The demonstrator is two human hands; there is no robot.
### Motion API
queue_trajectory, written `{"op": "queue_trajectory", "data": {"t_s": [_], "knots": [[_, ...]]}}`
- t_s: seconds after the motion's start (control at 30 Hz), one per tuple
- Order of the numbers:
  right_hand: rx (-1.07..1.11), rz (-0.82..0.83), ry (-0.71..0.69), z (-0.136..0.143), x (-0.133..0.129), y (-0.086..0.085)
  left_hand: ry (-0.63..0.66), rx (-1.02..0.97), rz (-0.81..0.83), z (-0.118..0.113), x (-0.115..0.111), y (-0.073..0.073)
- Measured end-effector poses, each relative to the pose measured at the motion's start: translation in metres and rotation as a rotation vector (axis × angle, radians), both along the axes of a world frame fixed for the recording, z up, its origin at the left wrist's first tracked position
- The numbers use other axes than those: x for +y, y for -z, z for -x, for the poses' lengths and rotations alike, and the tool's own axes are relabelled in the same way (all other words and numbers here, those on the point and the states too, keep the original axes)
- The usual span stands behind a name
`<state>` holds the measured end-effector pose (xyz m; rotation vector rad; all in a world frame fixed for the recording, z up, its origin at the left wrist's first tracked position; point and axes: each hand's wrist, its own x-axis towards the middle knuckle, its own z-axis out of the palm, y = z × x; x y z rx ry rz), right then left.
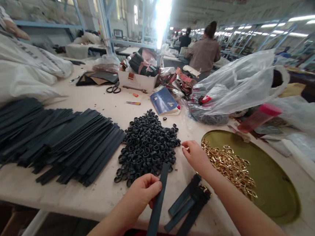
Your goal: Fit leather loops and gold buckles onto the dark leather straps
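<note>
My left hand grips a dark strap between thumb and fingers; its upper end points at the ring pile. My right hand is at the right edge of the pile of small dark strap loops, its fingers drawn together. Whether a loop is between those fingertips I cannot make out. Below my right hand lie several folded straps with metal fittings. Gold-coloured metal buckles are heaped on an olive oval tray, right of my right forearm.
Stacks of dark straps cover the table's left side. Farther back are scissors, a blue booklet, a white box of odds and ends, and a clear plastic bag. A person stands beyond the table.
</note>
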<state>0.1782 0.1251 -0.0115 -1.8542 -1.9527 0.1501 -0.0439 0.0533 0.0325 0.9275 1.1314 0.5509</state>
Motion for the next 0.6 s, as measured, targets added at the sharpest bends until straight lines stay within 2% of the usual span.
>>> {"op": "queue_trajectory", "data": {"t_s": [0.07, 0.17, 0.37, 0.5, 0.6], "knots": [[-0.041, 0.030, -0.002, -0.007, 0.026, 0.015, -0.018, 0.004, 0.047, -0.001, 0.005, 0.004], [-0.082, 0.058, -0.029, -0.008, 0.036, 0.024, -0.040, 0.006, 0.096, -0.002, 0.008, 0.007], [-0.077, 0.122, -0.118, -0.008, 0.001, 0.017, -0.031, 0.015, 0.109, -0.007, 0.001, 0.005], [0.012, 0.160, -0.085, -0.004, -0.015, 0.018, 0.002, -0.042, 0.136, -0.011, -0.014, 0.000], [0.107, 0.186, -0.050, 0.000, -0.025, 0.009, 0.026, -0.015, -0.028, -0.013, -0.026, -0.001]]}}
